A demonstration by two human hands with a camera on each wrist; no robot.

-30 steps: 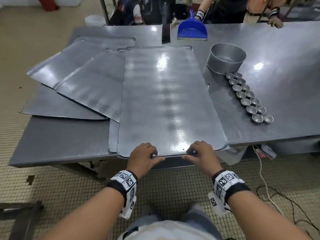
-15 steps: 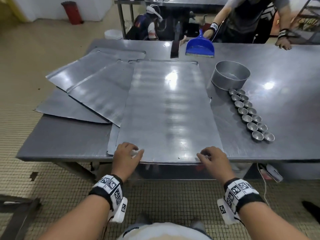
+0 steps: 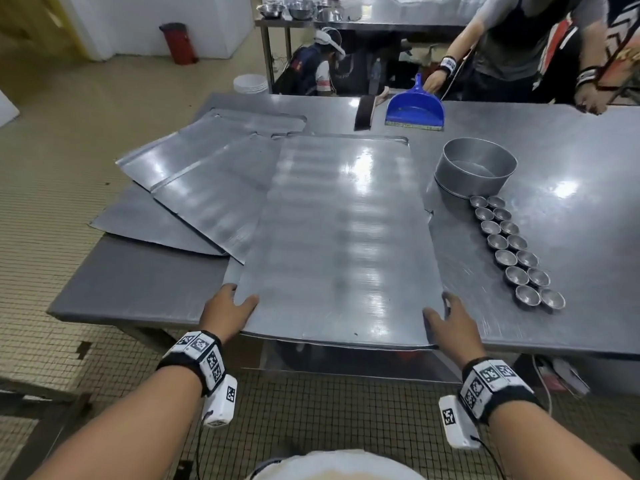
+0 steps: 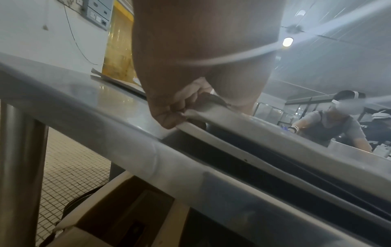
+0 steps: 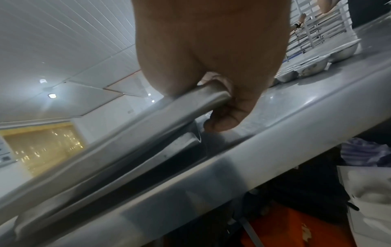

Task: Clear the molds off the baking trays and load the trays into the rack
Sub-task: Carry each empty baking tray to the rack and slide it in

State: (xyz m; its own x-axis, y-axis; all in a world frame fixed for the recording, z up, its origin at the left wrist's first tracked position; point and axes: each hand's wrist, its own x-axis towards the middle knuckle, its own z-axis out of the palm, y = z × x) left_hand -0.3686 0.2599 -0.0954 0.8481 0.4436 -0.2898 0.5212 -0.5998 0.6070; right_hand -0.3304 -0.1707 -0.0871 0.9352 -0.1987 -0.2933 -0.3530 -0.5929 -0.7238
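Head view: top baking tray [image 3: 341,237] lies on the tabletop [image 3: 571,161], near edge overhanging; left hand [image 3: 227,311] and right hand [image 3: 453,323] clamp its near corners.

Wrist views: fingers [image 4: 169,115] curl under the rolled rim. Likely light, stiff, slippery.

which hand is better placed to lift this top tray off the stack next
Neither alone: left hand and right hand each grip a near corner of the top tray, thumbs on top. If one must steer, the right, since the rack stands that side.

Round pan [image 3: 475,170] and small molds [image 3: 512,244] crowd the tray's [image 3: 339,237] right.
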